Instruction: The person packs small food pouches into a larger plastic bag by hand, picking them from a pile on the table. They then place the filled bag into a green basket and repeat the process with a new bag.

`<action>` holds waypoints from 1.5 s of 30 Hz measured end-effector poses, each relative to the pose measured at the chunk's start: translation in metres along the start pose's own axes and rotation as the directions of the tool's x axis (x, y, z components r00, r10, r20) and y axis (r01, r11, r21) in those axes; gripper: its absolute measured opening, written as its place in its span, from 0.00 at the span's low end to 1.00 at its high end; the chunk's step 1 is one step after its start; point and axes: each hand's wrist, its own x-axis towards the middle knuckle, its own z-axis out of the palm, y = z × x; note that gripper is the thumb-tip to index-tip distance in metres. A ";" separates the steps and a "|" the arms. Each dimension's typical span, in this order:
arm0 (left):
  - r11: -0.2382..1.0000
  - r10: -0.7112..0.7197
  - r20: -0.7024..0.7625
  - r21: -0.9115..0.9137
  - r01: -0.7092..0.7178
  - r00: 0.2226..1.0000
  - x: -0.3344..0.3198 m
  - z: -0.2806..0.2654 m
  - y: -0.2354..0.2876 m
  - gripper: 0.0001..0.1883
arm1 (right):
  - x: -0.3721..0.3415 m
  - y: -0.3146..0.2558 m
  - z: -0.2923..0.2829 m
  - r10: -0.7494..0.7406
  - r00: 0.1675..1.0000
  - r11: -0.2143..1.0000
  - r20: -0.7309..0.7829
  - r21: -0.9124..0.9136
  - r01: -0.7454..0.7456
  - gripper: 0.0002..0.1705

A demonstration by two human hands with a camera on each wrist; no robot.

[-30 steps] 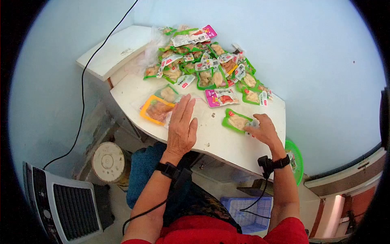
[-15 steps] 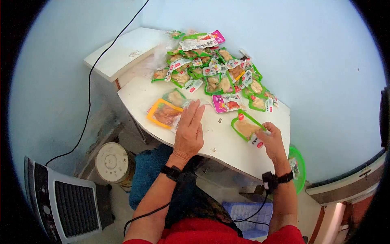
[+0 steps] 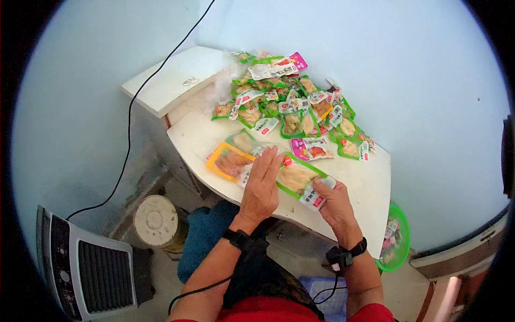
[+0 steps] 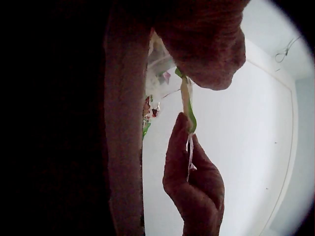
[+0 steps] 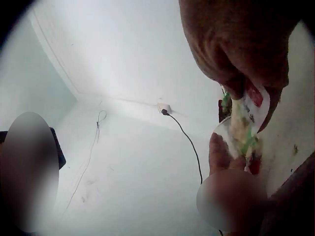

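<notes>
My right hand [image 3: 337, 206] pinches the white printed end of a green-edged food packet [image 3: 295, 177] between thumb and fingers. The pale food shows through its clear front, and its far end meets the fingers of my left hand [image 3: 260, 188]. That left hand is held edge-on with straight fingers, beside an orange-edged packet [image 3: 229, 162] of brown food. Behind the orange one lies another green-edged packet [image 3: 242, 140], partly covered. In the left wrist view the held packet [image 4: 187, 101] appears thin and edge-on, spanning from the right hand [image 4: 194, 182] up to the left hand [image 4: 206, 44].
A heap of similar packets [image 3: 292, 122] covers the back of the white table [image 3: 354, 180], with a purple packet [image 3: 313, 149] in front. At the right stands a green basket [image 3: 403, 244] holding packets. A bucket [image 3: 155, 220] and a blue crate [image 3: 327, 300] are below.
My right hand has taken hold of the green-edged packet, lifted it and carried it left to my left hand. The left hand keeps its place by the orange-edged packet.
</notes>
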 end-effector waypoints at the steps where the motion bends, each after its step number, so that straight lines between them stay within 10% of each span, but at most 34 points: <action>1: 1.000 0.005 -0.009 0.001 -0.005 1.000 0.000 0.000 0.000 0.30 | 0.001 0.002 0.002 0.015 1.000 0.999 -0.003 0.029 -0.015 0.11; 26: 0.999 0.032 -0.044 0.038 -0.030 0.999 -0.002 0.000 -0.002 0.38 | 0.021 0.016 0.020 0.078 0.996 0.983 0.032 0.166 -0.082 0.14; 33: 0.997 0.040 -0.030 0.060 -0.038 0.999 -0.001 -0.001 0.002 0.38 | 0.023 0.017 0.032 0.107 0.955 0.910 0.276 0.359 -0.206 0.19; 45: 0.996 0.064 -0.038 0.058 -0.062 0.997 -0.001 0.003 -0.001 0.37 | 0.074 0.036 0.058 0.069 0.931 0.972 0.359 0.185 -0.144 0.14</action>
